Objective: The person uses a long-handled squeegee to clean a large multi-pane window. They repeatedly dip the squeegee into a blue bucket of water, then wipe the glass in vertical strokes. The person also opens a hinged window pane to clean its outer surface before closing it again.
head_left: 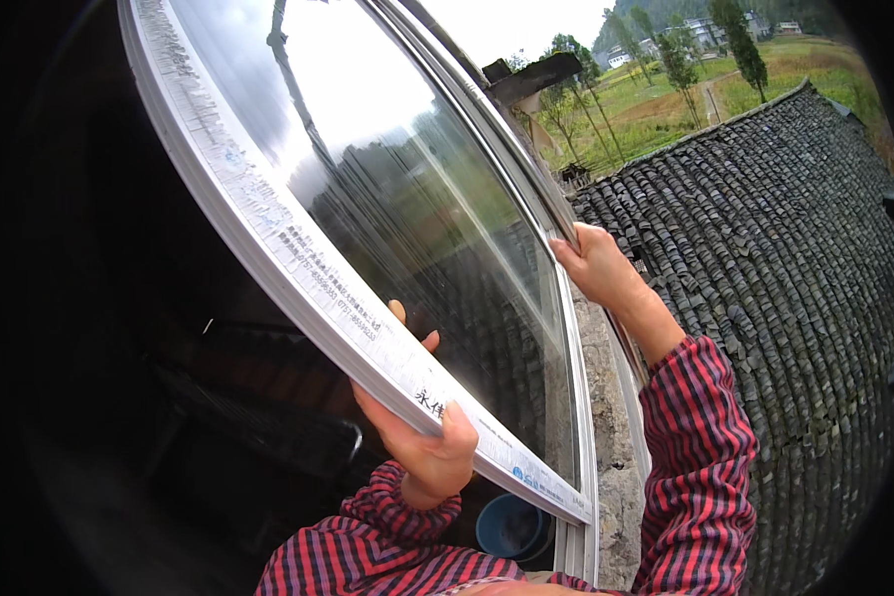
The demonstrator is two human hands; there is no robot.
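Observation:
A large glass pane (pixel 397 219) in a white window frame (pixel 258 214) tilts across the middle of the head view. Peeling film with print on it clings to the frame's near side. My left hand (pixel 427 447) is wrapped round this near rail, low down, with the thumb on the frame's face and fingertips showing beyond it against the glass. On the far right side, my right hand (pixel 601 268) grips the edge of the window frame, its thumb lying over the rail. Its other fingers are mostly hidden. Both arms are in striped red and dark sleeves.
A blue bucket (pixel 510 524) stands below the frame's lower corner. Beside the window runs a rough stone sill (pixel 616 477). Outside, a grey tiled roof (pixel 755 298) slopes on the right, with trees and fields beyond. The room at left is dark.

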